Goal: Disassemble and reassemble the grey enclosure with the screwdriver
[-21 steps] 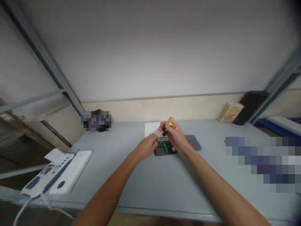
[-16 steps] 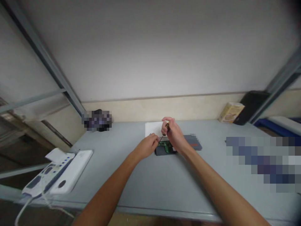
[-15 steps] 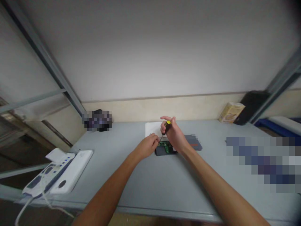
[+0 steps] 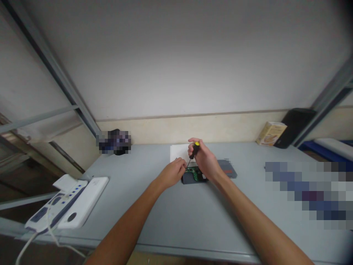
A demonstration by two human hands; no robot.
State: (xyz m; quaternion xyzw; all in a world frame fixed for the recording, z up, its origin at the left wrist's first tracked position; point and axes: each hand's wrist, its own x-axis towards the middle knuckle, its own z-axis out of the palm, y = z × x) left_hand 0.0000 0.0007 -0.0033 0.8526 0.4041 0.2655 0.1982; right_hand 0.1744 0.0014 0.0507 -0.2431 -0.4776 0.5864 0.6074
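My right hand [image 4: 204,156] is closed round a black screwdriver [image 4: 195,149] with a yellow end cap. Its thin shaft slants down and left to the upper left corner of an opened dark device [image 4: 189,178], where a green circuit board [image 4: 196,173] lies bare. At that same corner my left hand [image 4: 174,171] has its fingers pressed together near the screwdriver's tip; whether something small is between them is hidden. To the right of the device, partly behind my right wrist, lies a flat grey cover [image 4: 228,169] with a reddish strip.
White paper [image 4: 178,150] lies behind my hands. A white power strip [image 4: 55,204] with cables and a white slab [image 4: 85,202] are at the table's left. A yellow box [image 4: 271,133] leans near a black case [image 4: 296,127] at the back right. Blurred patches cover other items.
The screwdriver has shifted slightly, and my right index finger and thumb now lie closer to its handle. My left hand stays at the device's corner.
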